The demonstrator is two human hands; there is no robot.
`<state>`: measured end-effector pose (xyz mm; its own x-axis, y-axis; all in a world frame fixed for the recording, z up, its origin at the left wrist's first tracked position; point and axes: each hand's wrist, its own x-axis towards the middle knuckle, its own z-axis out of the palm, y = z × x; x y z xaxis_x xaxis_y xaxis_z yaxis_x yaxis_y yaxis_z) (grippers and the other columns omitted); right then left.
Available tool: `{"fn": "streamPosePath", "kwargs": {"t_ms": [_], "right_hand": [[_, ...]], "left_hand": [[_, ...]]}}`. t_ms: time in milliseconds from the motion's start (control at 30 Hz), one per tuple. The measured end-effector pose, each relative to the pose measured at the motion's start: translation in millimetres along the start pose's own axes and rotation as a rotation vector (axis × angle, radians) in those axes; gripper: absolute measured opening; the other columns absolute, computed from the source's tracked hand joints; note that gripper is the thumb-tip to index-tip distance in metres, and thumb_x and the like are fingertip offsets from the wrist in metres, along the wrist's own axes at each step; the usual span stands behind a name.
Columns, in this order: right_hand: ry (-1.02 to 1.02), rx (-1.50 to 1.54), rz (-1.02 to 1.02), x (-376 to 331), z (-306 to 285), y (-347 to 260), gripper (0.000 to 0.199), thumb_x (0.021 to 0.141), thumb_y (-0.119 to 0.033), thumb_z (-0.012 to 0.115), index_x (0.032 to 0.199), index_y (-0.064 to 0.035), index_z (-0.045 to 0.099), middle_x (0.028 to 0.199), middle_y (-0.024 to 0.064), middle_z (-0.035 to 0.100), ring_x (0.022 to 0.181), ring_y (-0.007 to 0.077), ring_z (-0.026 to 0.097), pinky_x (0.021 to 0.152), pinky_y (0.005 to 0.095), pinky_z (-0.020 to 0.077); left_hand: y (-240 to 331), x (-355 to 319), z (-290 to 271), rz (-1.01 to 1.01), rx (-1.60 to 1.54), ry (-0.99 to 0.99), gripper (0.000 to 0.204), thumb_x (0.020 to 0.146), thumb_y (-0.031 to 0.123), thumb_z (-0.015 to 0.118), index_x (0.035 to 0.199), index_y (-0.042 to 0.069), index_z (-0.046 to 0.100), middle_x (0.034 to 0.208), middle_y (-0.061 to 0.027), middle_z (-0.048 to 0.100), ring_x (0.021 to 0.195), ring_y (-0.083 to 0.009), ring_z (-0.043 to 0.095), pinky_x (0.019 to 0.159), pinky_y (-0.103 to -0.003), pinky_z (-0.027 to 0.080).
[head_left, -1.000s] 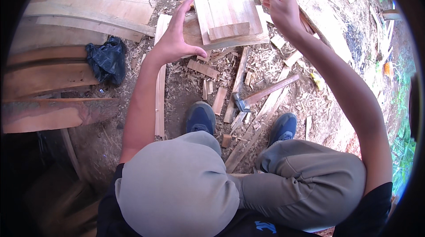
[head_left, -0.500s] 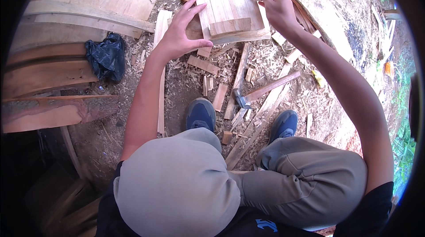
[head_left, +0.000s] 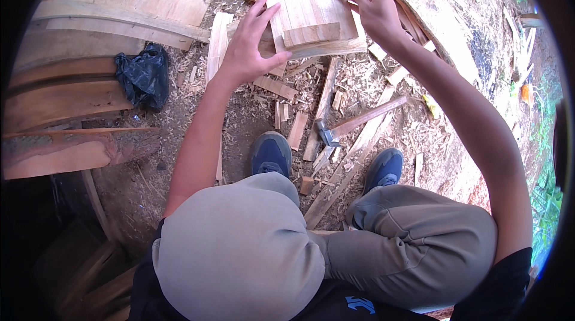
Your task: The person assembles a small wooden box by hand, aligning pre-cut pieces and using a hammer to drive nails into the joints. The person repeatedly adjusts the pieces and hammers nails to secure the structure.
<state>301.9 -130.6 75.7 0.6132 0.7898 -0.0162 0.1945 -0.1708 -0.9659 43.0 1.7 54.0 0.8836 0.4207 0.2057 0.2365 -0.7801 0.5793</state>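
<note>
The stack of short wooden boards has slid closer to the left hand since a second ago — that hand now presses flat, fingers spread, against its left edge. The right hand pinches the far right corner, seemingly to square the pieces up. The stack sits on the ground amid offcuts; a hammer lies near the blue shoes, a black bag off left — nothing in the way.
</note>
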Motion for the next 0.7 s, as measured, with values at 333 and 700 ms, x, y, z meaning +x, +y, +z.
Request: {"fn": "streamPosePath", "kwargs": {"t_ms": [333,700], "right_hand": [[-0.001,0.025,-0.024,4,0,9,0.033,0.109,-0.026,0.053,0.116,0.0064,0.050,0.107,0.0181,0.074,0.109,0.0182,0.071,0.088,0.0278,0.0560],[-0.061,-0.036,0.019,2,-3,-1,0.026,0.111,-0.020,0.046,0.115,0.0052,0.047,0.120,0.0227,0.066,0.120,0.0256,0.065,0.108,0.0349,0.0538]], "left_hand": [[2,-1,2,-0.003,0.019,0.005,0.095,0.079,0.044,0.078,0.159,0.015,0.035,0.168,-0.0157,0.020,0.153,-0.0369,0.025,0.123,-0.053,0.027],[2,-2,3,-0.029,0.071,-0.017,0.099,0.081,0.050,0.075,0.162,0.018,0.029,0.170,-0.0124,0.016,0.153,-0.0378,0.026,0.123,-0.053,0.029]]}}
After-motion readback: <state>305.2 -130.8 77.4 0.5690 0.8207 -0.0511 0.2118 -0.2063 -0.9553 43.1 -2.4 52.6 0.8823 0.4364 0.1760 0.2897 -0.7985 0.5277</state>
